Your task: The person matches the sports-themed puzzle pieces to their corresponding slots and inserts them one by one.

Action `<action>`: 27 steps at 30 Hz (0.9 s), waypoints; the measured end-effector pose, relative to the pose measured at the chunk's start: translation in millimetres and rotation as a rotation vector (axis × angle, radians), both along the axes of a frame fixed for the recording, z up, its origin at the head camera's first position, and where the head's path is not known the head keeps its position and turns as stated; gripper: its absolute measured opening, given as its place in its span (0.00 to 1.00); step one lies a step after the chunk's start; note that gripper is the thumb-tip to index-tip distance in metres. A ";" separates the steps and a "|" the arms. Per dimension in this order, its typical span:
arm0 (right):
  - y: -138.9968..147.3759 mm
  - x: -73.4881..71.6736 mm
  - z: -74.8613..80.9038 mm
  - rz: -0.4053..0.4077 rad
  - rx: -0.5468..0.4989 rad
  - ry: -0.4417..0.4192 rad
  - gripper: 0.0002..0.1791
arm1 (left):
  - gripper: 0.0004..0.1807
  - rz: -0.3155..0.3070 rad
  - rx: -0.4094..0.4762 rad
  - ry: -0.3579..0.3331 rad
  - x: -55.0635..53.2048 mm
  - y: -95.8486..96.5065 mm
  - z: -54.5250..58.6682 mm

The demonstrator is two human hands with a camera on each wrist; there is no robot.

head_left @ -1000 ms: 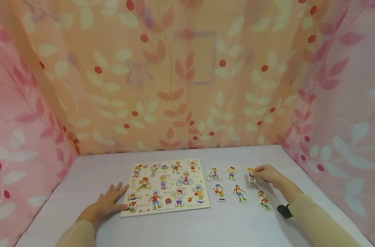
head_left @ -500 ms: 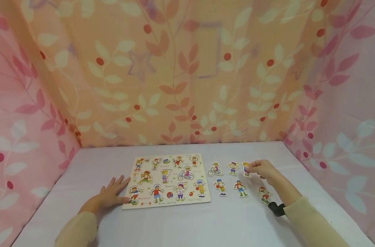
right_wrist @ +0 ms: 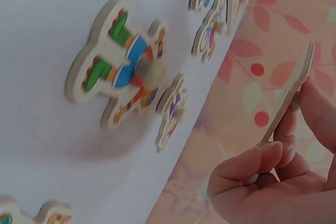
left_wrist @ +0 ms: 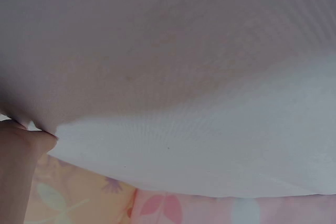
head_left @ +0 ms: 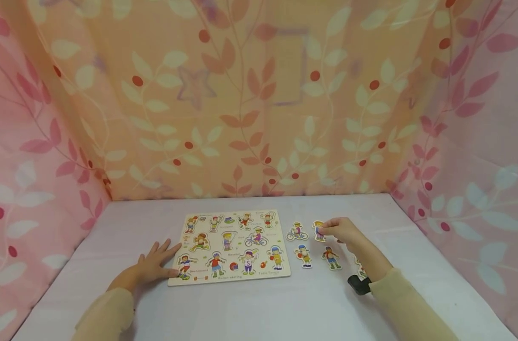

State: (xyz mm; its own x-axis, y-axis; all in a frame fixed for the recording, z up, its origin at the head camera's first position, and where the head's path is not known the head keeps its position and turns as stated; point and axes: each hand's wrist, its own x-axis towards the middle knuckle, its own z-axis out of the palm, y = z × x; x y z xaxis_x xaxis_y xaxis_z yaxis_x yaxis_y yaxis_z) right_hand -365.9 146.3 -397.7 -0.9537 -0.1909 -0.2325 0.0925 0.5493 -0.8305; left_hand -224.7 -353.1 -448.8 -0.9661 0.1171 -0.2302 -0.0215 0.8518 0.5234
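Thumb and fingers of my right hand [head_left: 346,233] pinch a wooden knobbed puzzle piece [head_left: 318,230], a figure in yellow cap and blue clothes, raised off the table; the right wrist view shows the held puzzle piece [right_wrist: 294,95] edge-on. My left hand [head_left: 154,262], fingers spread, touches the left edge of the wooden puzzle board [head_left: 213,246], printed with sports figures. Right of the board lie a cyclist piece [head_left: 297,232], a blue-capped ball piece [head_left: 303,256] and a roller-skater piece [head_left: 331,258]. My right arm partly covers a skateboarder piece [head_left: 360,269]. The purple-capped piece [right_wrist: 173,111] is hidden in the head view.
A white cloth covers the table [head_left: 241,312]. Floral curtains [head_left: 241,94] stand at the back and both sides. A black device [head_left: 358,285] hangs at my right wrist, over the table near the skateboarder piece.
My right hand has lifted the yellow-capped piece from the right end of the far row and carried it left, over the purple-capped piece. The left hand stays on the board's edge.
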 end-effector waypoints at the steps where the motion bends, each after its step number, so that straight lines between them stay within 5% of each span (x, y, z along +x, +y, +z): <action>1: -3.5 0.5 -0.1 0.001 0.001 0.000 0.13 | 0.51 0.001 -0.001 0.001 -0.2 -0.5 0.6; 27: -59.4 6.0 2.7 -0.005 -0.033 -0.008 0.11 | 0.52 0.010 0.032 -0.007 0.8 -0.6 1.5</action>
State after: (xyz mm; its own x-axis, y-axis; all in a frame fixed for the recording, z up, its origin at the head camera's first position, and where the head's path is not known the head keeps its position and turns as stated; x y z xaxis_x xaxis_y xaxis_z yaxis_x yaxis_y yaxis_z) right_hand -359.8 86.9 -395.0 -0.9528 -0.1940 -0.2334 0.1016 0.5207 -0.8477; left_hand -223.8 -353.7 -447.3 -0.9656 0.1154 -0.2331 -0.0332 0.8342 0.5505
